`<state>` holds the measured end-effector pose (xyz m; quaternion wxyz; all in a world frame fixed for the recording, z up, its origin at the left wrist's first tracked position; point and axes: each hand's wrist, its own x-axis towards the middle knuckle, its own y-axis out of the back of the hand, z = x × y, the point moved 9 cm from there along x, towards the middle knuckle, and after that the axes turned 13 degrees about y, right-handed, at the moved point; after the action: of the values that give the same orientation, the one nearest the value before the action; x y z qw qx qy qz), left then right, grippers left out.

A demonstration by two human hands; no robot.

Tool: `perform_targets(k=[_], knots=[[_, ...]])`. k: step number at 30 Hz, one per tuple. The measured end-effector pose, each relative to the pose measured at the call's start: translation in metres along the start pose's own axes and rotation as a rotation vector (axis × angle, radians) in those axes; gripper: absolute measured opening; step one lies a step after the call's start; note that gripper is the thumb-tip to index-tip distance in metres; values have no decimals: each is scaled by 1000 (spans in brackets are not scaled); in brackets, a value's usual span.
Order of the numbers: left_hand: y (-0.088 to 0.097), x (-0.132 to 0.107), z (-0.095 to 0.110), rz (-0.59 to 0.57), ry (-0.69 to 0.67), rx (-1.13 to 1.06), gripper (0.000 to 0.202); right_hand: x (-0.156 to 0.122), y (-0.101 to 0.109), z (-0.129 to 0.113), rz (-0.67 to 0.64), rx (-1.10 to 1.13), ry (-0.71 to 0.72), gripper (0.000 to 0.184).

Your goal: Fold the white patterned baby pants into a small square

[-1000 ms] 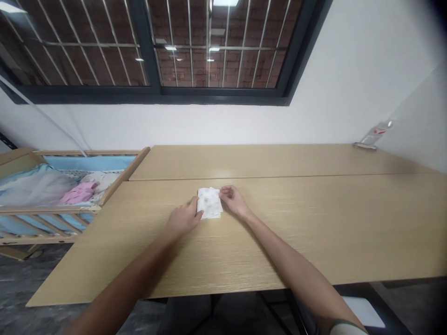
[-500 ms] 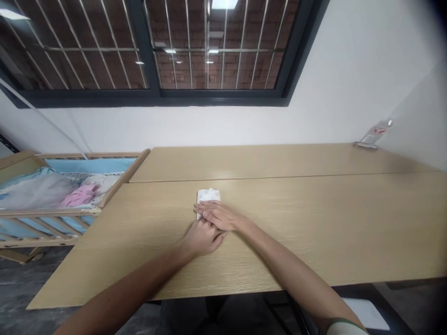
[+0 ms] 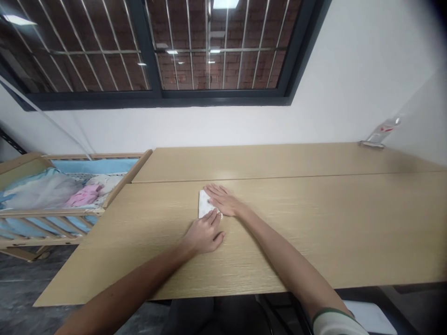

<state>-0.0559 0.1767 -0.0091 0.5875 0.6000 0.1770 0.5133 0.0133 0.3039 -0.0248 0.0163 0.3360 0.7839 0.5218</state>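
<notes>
A small white folded piece with faint marks (image 3: 204, 204), cloth or paper, lies flat on the pale wooden table (image 3: 300, 223). My right hand (image 3: 222, 201) rests flat over its far right part, with the fingers stretched out to the left. At its near right corner, the fingertips of my left hand (image 3: 204, 234) touch it, the thumb held apart on the tabletop. Both hands are open, and the part under the fingers is hidden.
To the left stands a wooden crib (image 3: 52, 213) with blue padding and a pink cloth (image 3: 84, 195) inside. A clear plastic package (image 3: 379, 134) leans in the far right corner. Behind the table is a white wall under a barred window (image 3: 223, 51).
My right hand has slid off my left hand, away from me and slightly right, onto the far part of the white folded piece. My left hand stays near the close edge, fingers straighter.
</notes>
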Motion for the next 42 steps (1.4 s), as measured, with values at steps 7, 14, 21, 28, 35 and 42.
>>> perform_targets(k=[7,14,21,28,35,42], knots=[[28,22,-86,181,421,-137,19,-34,41,34,545,95,-198,63],[26,25,-120,179,576,-106,26,-39,46,39,648,228,-280,43],[9,26,-115,6,600,-69,38,-37,41,37,564,325,-310,46],[7,32,-101,-116,525,-142,28,-35,33,12,460,164,-261,47],[59,-12,-75,-88,524,-238,24,-38,16,-50,427,256,-302,36],[146,-146,-61,-136,596,-282,37,-42,-47,-199,258,841,-207,36]])
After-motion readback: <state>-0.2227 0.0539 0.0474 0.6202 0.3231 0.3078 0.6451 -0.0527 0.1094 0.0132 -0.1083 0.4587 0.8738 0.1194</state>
